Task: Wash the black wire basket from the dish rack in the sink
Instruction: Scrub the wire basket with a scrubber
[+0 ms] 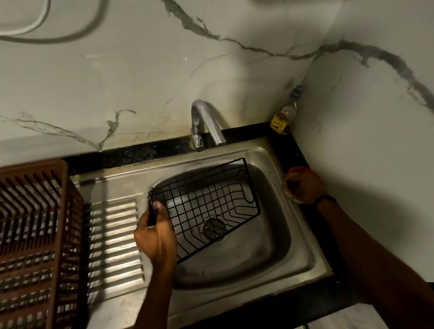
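The black wire basket (pixel 210 204) hangs tilted over the steel sink (pixel 272 239) bowl, its right end higher, above the drain. My left hand (pixel 154 234) grips the basket's left rim with thumb on top. At the sink's right rim, my right hand (pixel 305 185) has its fingers curled into a small round container (pixel 291 191) with a green and red edge; what the fingers hold inside is hidden. No water runs from the tap (pixel 206 123).
A brown plastic dish rack (pixel 22 245) stands on the ribbed drainboard (pixel 116 249) at the left. A bottle with a yellow label (pixel 285 116) sits in the back right corner. Marble walls close the back and right side.
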`<state>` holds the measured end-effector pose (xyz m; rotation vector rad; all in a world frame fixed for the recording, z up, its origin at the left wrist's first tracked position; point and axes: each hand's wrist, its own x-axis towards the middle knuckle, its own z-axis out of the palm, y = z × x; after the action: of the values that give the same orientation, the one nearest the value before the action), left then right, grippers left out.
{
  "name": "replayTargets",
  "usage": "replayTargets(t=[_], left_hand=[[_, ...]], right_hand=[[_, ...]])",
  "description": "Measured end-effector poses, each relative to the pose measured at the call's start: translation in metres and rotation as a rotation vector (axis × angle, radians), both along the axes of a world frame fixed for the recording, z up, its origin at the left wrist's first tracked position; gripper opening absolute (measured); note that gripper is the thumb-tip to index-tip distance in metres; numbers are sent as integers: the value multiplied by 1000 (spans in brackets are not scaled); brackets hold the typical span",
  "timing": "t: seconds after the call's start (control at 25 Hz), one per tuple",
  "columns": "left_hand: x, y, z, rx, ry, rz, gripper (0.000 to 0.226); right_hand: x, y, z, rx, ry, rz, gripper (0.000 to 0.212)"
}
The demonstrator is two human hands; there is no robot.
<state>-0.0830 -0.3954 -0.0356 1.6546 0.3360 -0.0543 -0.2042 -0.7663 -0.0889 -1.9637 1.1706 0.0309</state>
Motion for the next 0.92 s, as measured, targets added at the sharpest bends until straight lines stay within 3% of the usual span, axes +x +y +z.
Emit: replayTargets(t=[0.08,0.16,0.28,0.4,0.64,0.8,0.92], left_hand=[[0,0,-1,-18,24,26,30],[1,0,-2,-20,41,37,30],[3,-1,2,-58,88,38,25],[4,-3,9,-108,127,48,17],[8,1,-1,-160,227,98,21],[11,-1,-9,-163,267,99,31],[10,0,-9,-177,263,90,32]], right_hand=[[6,-1,-2,69,-51,-58,19],[7,-3,3,1,6,81,18],[10,2,10,-323,205,288,23],[6,-1,1,-481,195,392,23],[2,0,-13,-320,47,187,20],[0,-1,-3,-309,150,264,34],[3,8,13,-222,166,80,30]])
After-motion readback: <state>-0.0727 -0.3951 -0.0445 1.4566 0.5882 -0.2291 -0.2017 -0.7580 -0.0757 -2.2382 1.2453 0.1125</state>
